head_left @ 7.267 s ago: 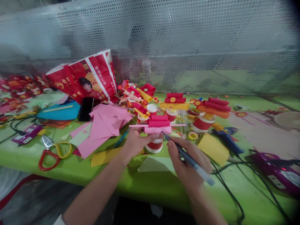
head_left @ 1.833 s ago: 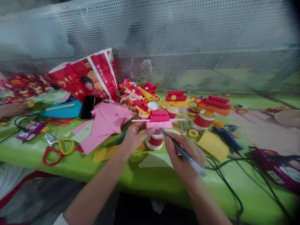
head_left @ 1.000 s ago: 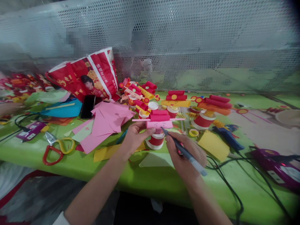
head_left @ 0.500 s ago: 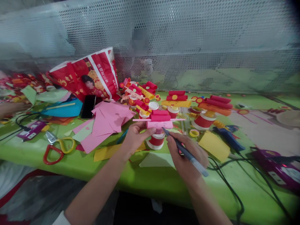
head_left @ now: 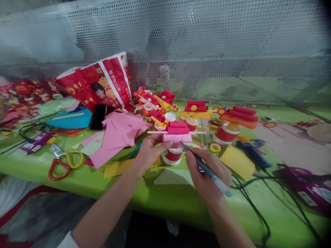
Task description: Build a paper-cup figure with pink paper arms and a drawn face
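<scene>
A paper figure [head_left: 173, 157] stands before me, with a red and white cup base, a pink rolled-paper head bearing a drawn face, and a red rolled hat with thin pink strips at its sides. My left hand [head_left: 152, 150] grips the left end of the pink head between thumb and fingers. In my right hand [head_left: 208, 165] is a dark pen [head_left: 207, 168], its tip at the lower right of the face. A pale green paper piece [head_left: 173, 176] lies below the base, and a yellow paper strip [head_left: 120, 167] runs partly under my left wrist.
Similar figures [head_left: 196, 114] stand behind. Scissors [head_left: 62, 162], pink sheets [head_left: 121, 129], a phone [head_left: 98, 117] and a red bag [head_left: 103, 86] lie to the left. On the right are yellow paper [head_left: 237, 162], a blue glue gun [head_left: 254, 155], a purple power strip [head_left: 305, 187] and cables.
Both hands, the pen and the figure keep nearly the same positions; the whole view shifts slightly. Another person's hand at the far left has mostly gone from view.
</scene>
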The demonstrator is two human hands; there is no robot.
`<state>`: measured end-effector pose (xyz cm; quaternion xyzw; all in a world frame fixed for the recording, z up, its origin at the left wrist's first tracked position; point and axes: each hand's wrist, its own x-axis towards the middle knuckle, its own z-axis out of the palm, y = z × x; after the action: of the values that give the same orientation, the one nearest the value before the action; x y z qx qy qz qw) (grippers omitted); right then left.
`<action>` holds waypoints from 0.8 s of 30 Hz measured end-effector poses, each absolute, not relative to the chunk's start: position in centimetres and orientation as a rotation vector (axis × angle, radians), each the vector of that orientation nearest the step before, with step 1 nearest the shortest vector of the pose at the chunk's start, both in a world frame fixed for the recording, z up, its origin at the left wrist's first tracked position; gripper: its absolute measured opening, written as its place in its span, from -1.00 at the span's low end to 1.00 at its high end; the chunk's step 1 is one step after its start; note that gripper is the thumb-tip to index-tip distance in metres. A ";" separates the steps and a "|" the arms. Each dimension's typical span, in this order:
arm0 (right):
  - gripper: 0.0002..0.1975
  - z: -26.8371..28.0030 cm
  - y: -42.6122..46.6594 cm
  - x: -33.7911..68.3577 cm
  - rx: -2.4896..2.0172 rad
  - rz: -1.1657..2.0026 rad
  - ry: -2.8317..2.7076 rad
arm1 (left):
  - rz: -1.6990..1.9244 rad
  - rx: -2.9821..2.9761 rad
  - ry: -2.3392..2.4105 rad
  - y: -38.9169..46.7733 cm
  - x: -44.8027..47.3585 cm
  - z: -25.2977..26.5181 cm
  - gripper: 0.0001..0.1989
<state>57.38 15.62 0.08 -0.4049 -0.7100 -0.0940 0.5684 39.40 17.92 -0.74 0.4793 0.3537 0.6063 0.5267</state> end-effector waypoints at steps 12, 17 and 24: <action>-0.86 -0.1 15.7 57.4 -0.912 -0.213 -1.666 | 1.445 1.117 0.853 17.9 39.5 -0.6 -0.66; -0.86 0.0 15.6 57.3 -0.906 -0.206 -1.664 | 1.448 1.114 0.850 17.9 39.5 -0.6 -0.66; -0.81 -0.1 15.3 57.3 -0.902 -0.186 -1.658 | 1.441 1.102 0.855 17.9 39.5 -0.5 -0.63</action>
<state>57.33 15.29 -0.13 -0.3864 -0.7102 -0.0798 0.5830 39.52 17.85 -0.49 0.4631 0.3592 0.6058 0.5380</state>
